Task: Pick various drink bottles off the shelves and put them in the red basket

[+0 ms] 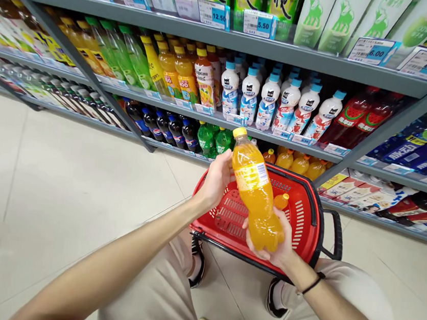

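Observation:
A large bottle of orange soda (254, 193) with a yellow cap is tilted over the red shopping basket (225, 223), its cap end pointing away from me. My right hand (271, 241) grips the bottle round its base. At the upper left side, near the label and neck, my left hand (217, 178) holds it, with some fingers hidden behind the bottle. Inside the basket, partly covered by the held bottle, a second orange bottle (281, 201) shows its yellow cap.
Shelves ahead carry white bottles with blue caps (249, 95), juice bottles (205, 79), dark cola bottles (176, 130) and orange soda bottles (300, 163). The basket's black handle (334, 233) sticks out to the right. My legs stand either side of the basket on the tiled floor (59, 188).

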### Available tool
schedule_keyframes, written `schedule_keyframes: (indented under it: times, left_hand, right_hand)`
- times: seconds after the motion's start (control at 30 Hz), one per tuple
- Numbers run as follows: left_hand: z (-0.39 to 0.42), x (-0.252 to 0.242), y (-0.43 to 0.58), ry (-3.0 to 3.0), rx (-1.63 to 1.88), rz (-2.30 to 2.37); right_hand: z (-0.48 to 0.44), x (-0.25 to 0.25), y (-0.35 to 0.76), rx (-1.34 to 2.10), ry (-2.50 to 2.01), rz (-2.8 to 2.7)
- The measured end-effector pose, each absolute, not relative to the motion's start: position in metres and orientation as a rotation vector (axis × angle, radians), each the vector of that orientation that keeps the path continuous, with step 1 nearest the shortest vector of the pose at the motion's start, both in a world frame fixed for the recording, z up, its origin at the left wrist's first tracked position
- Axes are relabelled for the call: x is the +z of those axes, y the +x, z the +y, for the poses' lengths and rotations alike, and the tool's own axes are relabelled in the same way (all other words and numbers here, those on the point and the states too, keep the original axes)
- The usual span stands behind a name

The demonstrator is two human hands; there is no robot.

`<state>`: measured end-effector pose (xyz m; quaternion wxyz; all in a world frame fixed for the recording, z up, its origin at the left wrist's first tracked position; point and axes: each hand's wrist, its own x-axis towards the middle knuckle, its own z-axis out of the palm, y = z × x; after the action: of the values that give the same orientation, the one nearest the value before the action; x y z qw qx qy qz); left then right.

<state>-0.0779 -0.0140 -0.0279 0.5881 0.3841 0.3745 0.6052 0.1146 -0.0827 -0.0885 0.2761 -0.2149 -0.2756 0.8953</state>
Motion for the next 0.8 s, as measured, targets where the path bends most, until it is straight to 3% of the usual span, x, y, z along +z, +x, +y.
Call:
schedule_keyframes:
  times: [0.47, 0.8]
  left_hand:
    - [-0.027, -0.019, -0.080, 1.117, 1.638, 0.850]
    - [-0.011, -0.024, -0.085, 0.762, 1.506, 0.894]
  right_hand:
    - [-0.089, -0.139, 0.116, 2.681, -0.143, -0.727]
    - [-0.075, -0.087, 0.108, 2.248, -0.494, -0.649]
